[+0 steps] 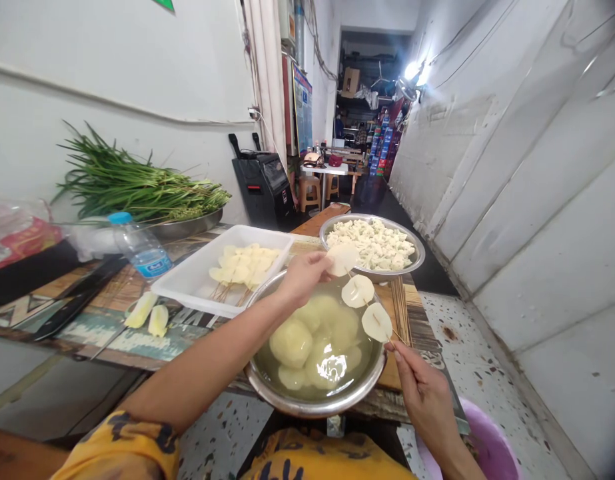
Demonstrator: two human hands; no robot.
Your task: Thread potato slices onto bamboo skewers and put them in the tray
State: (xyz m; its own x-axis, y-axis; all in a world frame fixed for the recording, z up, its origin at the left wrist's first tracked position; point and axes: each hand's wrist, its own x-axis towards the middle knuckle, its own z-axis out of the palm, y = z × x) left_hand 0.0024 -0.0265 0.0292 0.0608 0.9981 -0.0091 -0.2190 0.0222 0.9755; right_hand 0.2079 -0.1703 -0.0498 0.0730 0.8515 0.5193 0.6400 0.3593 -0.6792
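glossy metal basin (pixel 314 405), smooth moist-looking slices (pixel 374 328), wooden skewer (pixel 399 337), smooth plastic tray (pixel 194 285), clear plastic bottle (pixel 143 247)

I'm seeing vegetables (pixel 290 343) lying in the basin (pixel 314 408), a tray (pixel 187 285) sitting rear-left of it, a bowl (pixel 420 257) rear-right, and 3 slices (pixel 377 324) hanging over its right side.

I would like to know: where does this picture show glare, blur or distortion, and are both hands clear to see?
Head view: the lamp burns out to white; bright reflections lie on the water in the metal bowl; the plastic bag at the left edge looks smeared; the right wall seems stretched; left hand, right hand and white slices are fairly clear.
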